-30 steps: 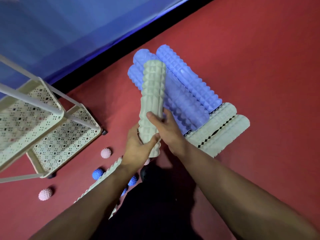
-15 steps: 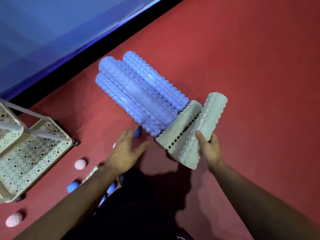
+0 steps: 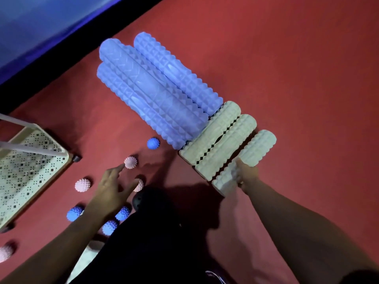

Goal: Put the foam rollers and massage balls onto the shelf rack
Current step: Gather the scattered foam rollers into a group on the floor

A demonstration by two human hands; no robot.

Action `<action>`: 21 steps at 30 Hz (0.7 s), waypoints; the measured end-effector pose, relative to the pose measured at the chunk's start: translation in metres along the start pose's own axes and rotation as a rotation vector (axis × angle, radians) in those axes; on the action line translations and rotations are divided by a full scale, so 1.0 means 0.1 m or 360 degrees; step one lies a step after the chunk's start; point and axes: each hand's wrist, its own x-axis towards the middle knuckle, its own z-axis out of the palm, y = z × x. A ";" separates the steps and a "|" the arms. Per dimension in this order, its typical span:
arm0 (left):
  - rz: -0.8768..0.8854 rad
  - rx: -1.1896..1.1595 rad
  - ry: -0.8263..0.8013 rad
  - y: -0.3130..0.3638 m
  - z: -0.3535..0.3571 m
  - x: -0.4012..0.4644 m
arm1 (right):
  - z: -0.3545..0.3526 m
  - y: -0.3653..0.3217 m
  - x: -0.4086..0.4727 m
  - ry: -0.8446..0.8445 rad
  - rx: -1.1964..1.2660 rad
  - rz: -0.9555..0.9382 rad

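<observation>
Three blue foam rollers (image 3: 155, 93) lie stacked on the red floor. Beside them lie two cream rollers (image 3: 217, 138). A third cream roller (image 3: 246, 160) lies at their right side, and my right hand (image 3: 247, 175) grips its near end. My left hand (image 3: 111, 191) hovers with spread fingers over spiky massage balls: pink ones (image 3: 130, 162) (image 3: 82, 185) and blue ones (image 3: 153, 143) (image 3: 74, 213). One pink ball (image 3: 139, 184) sits right at my thumb. The cream shelf rack (image 3: 30, 171) stands at the left edge.
A blue wall with a black base strip (image 3: 61, 46) runs along the upper left. Another cream roller (image 3: 86, 261) lies partly hidden under my left arm. My dark-clothed legs (image 3: 155, 232) fill the bottom middle. A pink ball (image 3: 6, 252) lies at the far left.
My right hand has carried the cream roller down to the right and laid it beside the other two cream rollers. My left hand let go and moved left over the balls.
</observation>
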 end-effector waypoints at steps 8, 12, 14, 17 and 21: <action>-0.0045 0.0139 -0.0073 -0.29 0.11 -0.02 | 0.12 0.17 0.26 0.0164 -0.0228 -0.0158; -0.0106 0.0136 -0.0051 -0.38 0.16 -0.06 | 0.13 0.14 0.07 0.0347 -0.0612 -0.0316; -0.0132 0.0098 -0.0031 -0.39 0.18 -0.11 | 0.15 0.13 -0.05 0.0418 -0.0740 -0.0419; -0.0172 0.0036 -0.0003 -0.46 0.17 -0.17 | 0.20 0.17 -0.23 0.0459 -0.0880 -0.0640; -0.0344 -0.0030 0.0067 -0.62 0.15 -0.28 | 0.48 0.26 -0.47 0.0428 -0.1078 -0.1259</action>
